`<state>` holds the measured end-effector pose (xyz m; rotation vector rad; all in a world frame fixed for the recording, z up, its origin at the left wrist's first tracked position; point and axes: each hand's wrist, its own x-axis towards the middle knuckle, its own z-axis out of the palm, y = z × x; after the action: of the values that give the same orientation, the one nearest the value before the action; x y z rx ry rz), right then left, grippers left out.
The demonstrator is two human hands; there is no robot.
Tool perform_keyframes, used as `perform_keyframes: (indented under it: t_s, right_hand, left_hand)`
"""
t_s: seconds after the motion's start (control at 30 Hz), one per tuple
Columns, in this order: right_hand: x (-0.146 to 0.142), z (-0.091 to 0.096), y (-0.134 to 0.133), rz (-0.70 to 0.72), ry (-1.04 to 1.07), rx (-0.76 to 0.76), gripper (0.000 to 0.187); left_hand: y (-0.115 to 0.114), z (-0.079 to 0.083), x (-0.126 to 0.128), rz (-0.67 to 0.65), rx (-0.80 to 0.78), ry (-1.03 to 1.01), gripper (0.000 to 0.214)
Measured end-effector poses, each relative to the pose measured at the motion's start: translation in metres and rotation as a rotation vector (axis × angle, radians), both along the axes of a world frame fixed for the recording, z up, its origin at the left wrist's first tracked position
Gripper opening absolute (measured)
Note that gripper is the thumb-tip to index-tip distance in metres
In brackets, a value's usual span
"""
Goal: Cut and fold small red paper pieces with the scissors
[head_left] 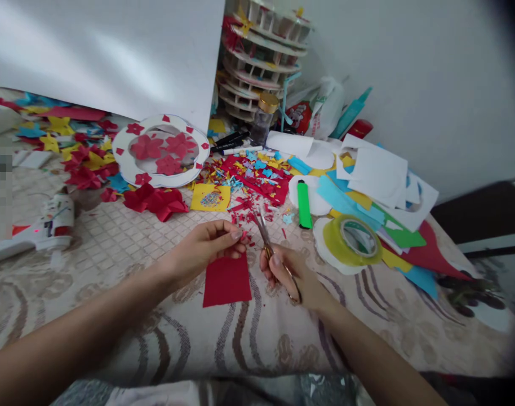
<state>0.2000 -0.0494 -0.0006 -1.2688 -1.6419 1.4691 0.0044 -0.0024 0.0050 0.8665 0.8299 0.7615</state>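
My left hand pinches the top edge of a red paper sheet, which hangs down over the patterned cloth. My right hand is closed around the handles of small scissors. Their blades point up and away, just right of the paper's top corner. Tiny red snippets lie around the blades. Both forearms reach in from the bottom of the view.
A white ring with red paper flowers lies at the back. A green lighter, a tape roll and a heap of coloured paper sit on the right. A glue gun lies left, and stacked trays stand behind.
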Motion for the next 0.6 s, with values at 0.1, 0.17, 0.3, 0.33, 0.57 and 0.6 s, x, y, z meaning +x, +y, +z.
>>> perform_keyframes:
  t_s: [0.1, 0.17, 0.3, 0.33, 0.57, 0.6]
  right_hand:
    - [0.0050, -0.0013, -0.0026, 0.067, -0.140, 0.018, 0.040]
    - [0.0072, -0.0037, -0.0033, 0.077, -0.206, 0.044, 0.041]
    - [0.0094, -0.0082, -0.0030, 0.082, -0.254, 0.045, 0.043]
    - [0.0095, -0.0086, -0.0027, 0.085, -0.257, 0.039, 0.043]
    - [0.0058, -0.0032, -0.0003, 0.102, -0.316, 0.039, 0.043]
    - [0.0050, -0.0017, -0.0001, 0.101, -0.328, 0.046, 0.044]
  left_hand:
    - [0.0027, 0.0002, -0.0019, 0.068, -0.073, -0.119, 0.016]
    - [0.0038, 0.0005, -0.0029, 0.103, -0.092, -0.165, 0.015]
    - [0.0058, 0.0010, -0.0049, 0.138, -0.099, -0.196, 0.013]
    - [0.0063, 0.0011, -0.0053, 0.141, -0.099, -0.198, 0.012]
    - [0.0077, 0.0019, -0.0050, 0.163, -0.109, -0.184, 0.010]
    - [0.0074, 0.0018, -0.0048, 0.165, -0.108, -0.183, 0.010]
